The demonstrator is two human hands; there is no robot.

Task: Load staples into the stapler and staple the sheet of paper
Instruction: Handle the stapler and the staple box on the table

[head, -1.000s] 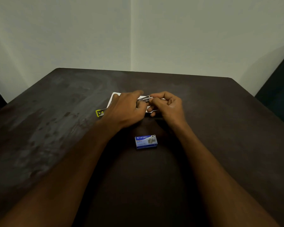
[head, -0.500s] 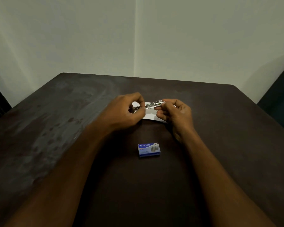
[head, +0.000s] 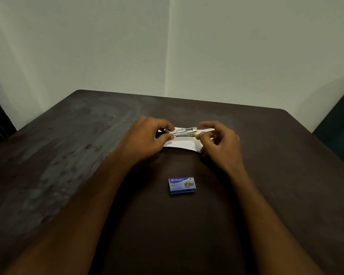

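Here left hand (head: 147, 137) grips stapler (head: 184, 132) above paper (head: 183, 144), right hand (head: 220, 143) at its end

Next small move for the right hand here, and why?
Likely pinch the yellow end of the stapler with the right hand and draw it out: the left hand grips the other end, and the staple box lies shut on the table.
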